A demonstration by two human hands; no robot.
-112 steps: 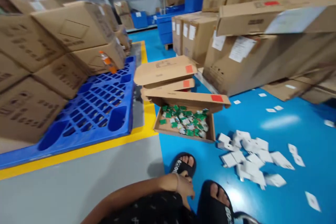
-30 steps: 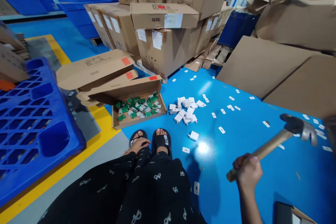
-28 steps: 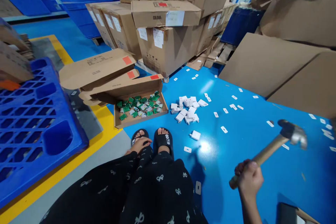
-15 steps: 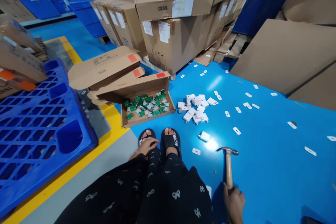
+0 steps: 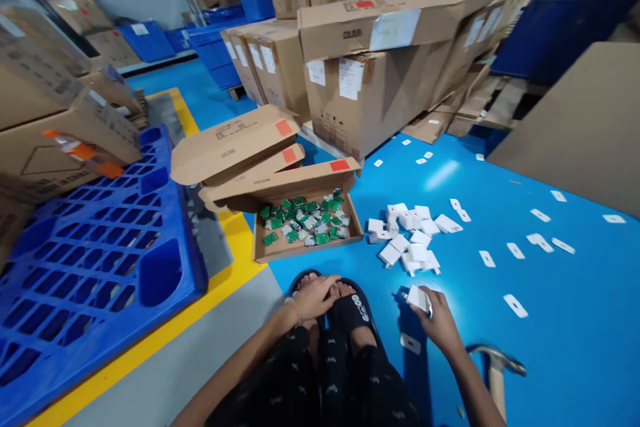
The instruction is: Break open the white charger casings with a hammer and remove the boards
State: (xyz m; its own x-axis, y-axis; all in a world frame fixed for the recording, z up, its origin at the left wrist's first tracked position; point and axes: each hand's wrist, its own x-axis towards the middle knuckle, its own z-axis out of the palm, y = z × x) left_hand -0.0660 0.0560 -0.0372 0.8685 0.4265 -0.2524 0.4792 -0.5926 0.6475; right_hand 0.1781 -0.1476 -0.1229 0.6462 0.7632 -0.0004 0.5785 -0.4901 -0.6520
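My right hand point(image 5: 438, 319) grips a white charger point(image 5: 418, 299), a small box with prongs, just above the blue floor. Resting by my sandals, my left hand point(image 5: 317, 297) holds nothing, its fingers stretched out. The hammer point(image 5: 496, 361) lies on the floor at my right forearm, its wooden handle partly cut off by the frame. A heap of white chargers point(image 5: 411, 240) sits in front of my right hand. Beyond my feet, an open cardboard box point(image 5: 306, 255) holds several green circuit boards point(image 5: 300, 217). One flat white cover plate point(image 5: 410, 343) lies below the held charger.
A blue plastic pallet point(image 5: 195, 267) stands on the left, with cartons point(image 5: 65, 127) behind it. Stacked cartons point(image 5: 370, 107) block the far side. Loose white plates point(image 5: 515, 305) are scattered over the floor to the right. A cardboard sheet point(image 5: 575, 140) stands at the right.
My right hand has let go of the hammer and taken hold of the single charger that lay apart from the heap. The view has shifted, so the scene sits further right.
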